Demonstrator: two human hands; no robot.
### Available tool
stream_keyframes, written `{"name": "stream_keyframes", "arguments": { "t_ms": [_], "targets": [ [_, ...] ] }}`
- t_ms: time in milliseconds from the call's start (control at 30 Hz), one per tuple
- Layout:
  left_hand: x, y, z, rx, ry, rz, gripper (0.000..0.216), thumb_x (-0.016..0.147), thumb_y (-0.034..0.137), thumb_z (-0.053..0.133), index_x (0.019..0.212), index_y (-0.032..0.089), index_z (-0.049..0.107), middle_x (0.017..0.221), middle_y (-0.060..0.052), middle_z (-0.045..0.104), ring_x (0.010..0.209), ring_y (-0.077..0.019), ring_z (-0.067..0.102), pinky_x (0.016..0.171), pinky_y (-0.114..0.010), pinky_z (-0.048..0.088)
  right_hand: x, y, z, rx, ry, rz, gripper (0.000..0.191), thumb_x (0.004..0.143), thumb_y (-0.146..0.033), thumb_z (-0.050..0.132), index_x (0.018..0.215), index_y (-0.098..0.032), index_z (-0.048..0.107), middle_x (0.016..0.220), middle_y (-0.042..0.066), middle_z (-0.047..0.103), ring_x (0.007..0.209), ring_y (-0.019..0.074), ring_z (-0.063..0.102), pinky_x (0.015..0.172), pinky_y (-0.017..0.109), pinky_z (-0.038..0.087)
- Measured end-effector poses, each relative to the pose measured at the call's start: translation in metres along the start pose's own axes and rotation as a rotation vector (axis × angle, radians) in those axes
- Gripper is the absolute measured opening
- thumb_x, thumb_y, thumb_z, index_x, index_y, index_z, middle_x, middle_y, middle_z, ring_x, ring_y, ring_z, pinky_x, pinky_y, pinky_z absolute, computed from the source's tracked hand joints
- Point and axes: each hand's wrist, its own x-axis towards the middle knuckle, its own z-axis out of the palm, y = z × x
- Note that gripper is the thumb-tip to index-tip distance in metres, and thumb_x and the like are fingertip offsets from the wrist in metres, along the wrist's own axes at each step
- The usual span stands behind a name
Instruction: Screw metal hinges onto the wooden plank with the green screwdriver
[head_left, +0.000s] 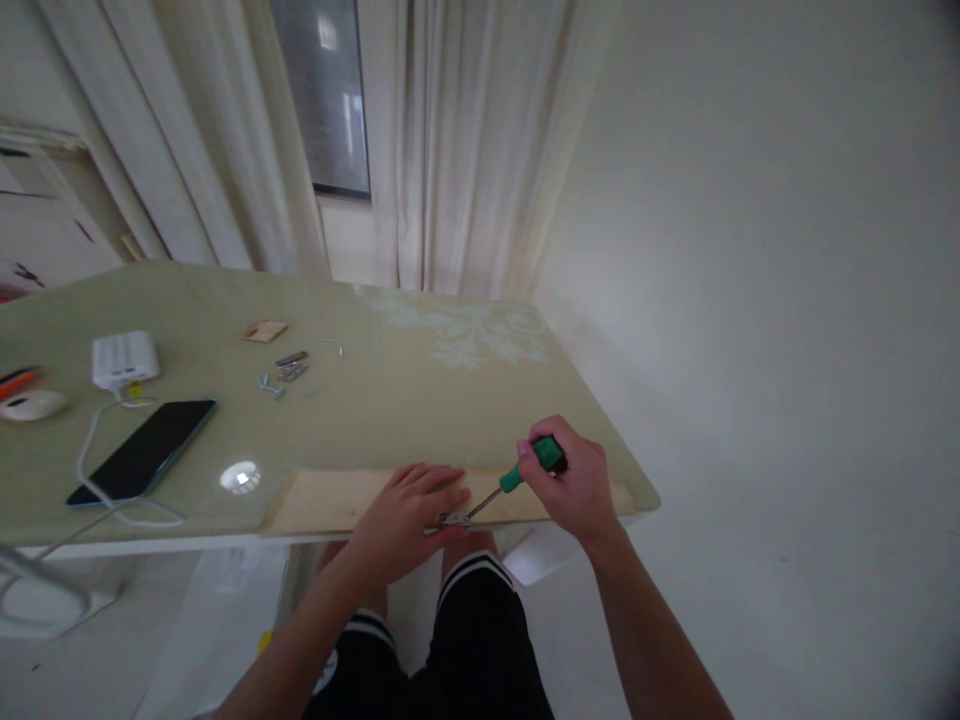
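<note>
A long pale wooden board (pixel 322 500) lies along the table's near edge. My left hand (pixel 409 515) presses on it, fingers over its top and thumb at its near edge. Between thumb and fingers sits a small metal piece (pixel 454 520), probably a hinge, partly hidden by the hand. My right hand (pixel 574 480) is closed around the green handle of a screwdriver (pixel 511 480). The screwdriver slants down to the left, its tip at the metal piece. Whether a screw is under the tip is too small to tell.
On the greenish table (pixel 375 400) are several screws (pixel 270 387), small metal hinges (pixel 292 367) and a small wooden piece (pixel 264 331). Further left lie a phone (pixel 146 452), a white charger (pixel 125 358) with a cable (pixel 90 440), and a white mouse-like object (pixel 33 405). A wall stands at right.
</note>
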Motion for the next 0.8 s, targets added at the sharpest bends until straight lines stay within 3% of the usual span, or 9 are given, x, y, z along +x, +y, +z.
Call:
{"name": "stream_keyframes", "arguments": {
  "t_ms": [267,467,667,800],
  "targets": [
    [0.000,-0.004,0.005,-0.002,0.006,0.013,0.038,0.092,0.045,0.078,0.128,0.033,0.074,0.144,-0.007,0.068,0.129,-0.0294,0.062,0.111,-0.048,0.046,0.003,-0.008,0.002,-0.054,-0.095,-0.094,0.014,0.097,-0.033,0.063,0.087,-0.025,0.056,0.069,-0.003,0.063,0.054,0.0106,0.050,0.059,0.024,0.040],
    [0.000,-0.002,0.003,-0.013,0.002,0.013,0.042,0.090,0.040,0.081,0.131,0.036,0.073,0.144,-0.006,0.068,0.127,-0.0292,0.063,0.111,-0.048,0.045,0.013,-0.021,0.005,0.049,-0.330,-0.297,0.011,0.099,-0.031,0.058,0.091,-0.024,0.058,0.079,0.000,0.065,0.070,0.0139,0.057,0.068,0.025,0.042],
    [0.002,0.001,0.000,0.001,0.027,0.010,0.035,0.091,0.040,0.079,0.125,0.033,0.075,0.141,-0.005,0.070,0.129,-0.0286,0.064,0.110,-0.045,0.047,0.023,-0.027,0.016,-0.160,-0.268,-0.166,0.032,0.105,-0.051,0.054,0.086,-0.024,0.057,0.066,0.000,0.063,0.059,0.0146,0.054,0.058,0.026,0.027],
    [0.003,0.005,-0.004,0.011,0.000,0.024,0.030,0.094,0.040,0.075,0.124,0.033,0.075,0.138,-0.005,0.072,0.129,-0.0273,0.065,0.111,-0.044,0.047,0.023,-0.026,0.015,-0.050,-0.340,-0.280,0.021,0.107,-0.041,0.050,0.097,-0.024,0.058,0.079,0.001,0.071,0.068,0.0159,0.061,0.065,0.027,0.035]
  ]
}}
